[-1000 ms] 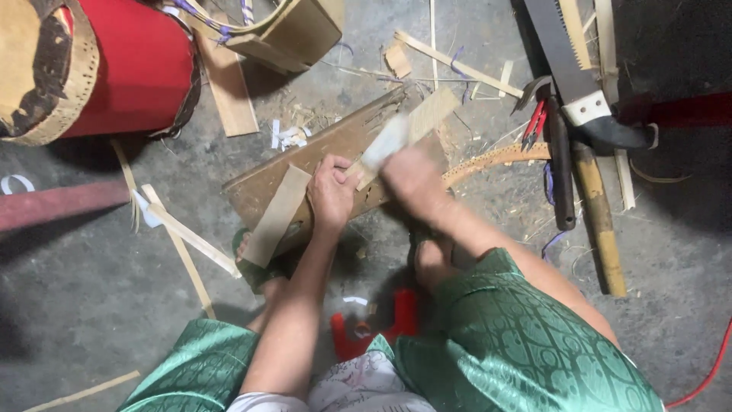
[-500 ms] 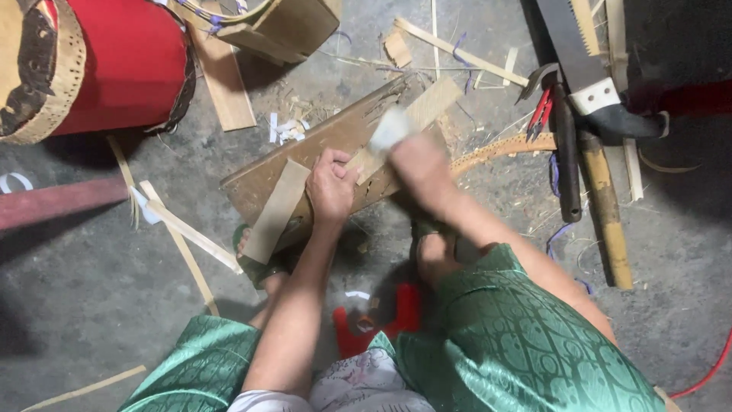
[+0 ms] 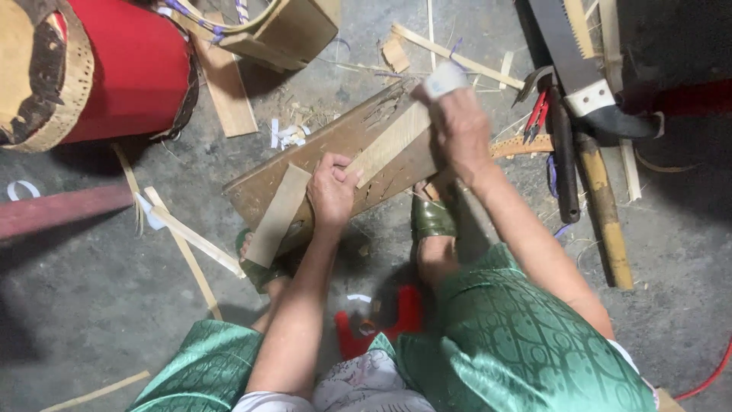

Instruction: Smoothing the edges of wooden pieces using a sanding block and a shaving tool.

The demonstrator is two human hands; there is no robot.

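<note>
A brown wooden board (image 3: 335,141) lies slanted on the concrete floor, held down by my feet in green sandals (image 3: 431,218). A pale bamboo strip (image 3: 390,142) rests on it. My left hand (image 3: 332,191) pinches the strip's near end against the board. My right hand (image 3: 459,126), with a white wrap on one finger, is closed over the strip's far end; whatever is under its palm is hidden. A second flat pale strip (image 3: 277,215) lies on the board's left end.
A red drum (image 3: 130,69) stands at the upper left, a wooden box (image 3: 293,30) behind the board. On the right lie a saw (image 3: 568,53), red-handled pliers (image 3: 537,114), a dark handle (image 3: 564,168) and a bamboo stick (image 3: 604,206). Slats and shavings litter the floor. A red stool (image 3: 404,313) is under me.
My right hand has slid away from me along the strip toward the board's far end. My left hand has stayed at the strip's near end.
</note>
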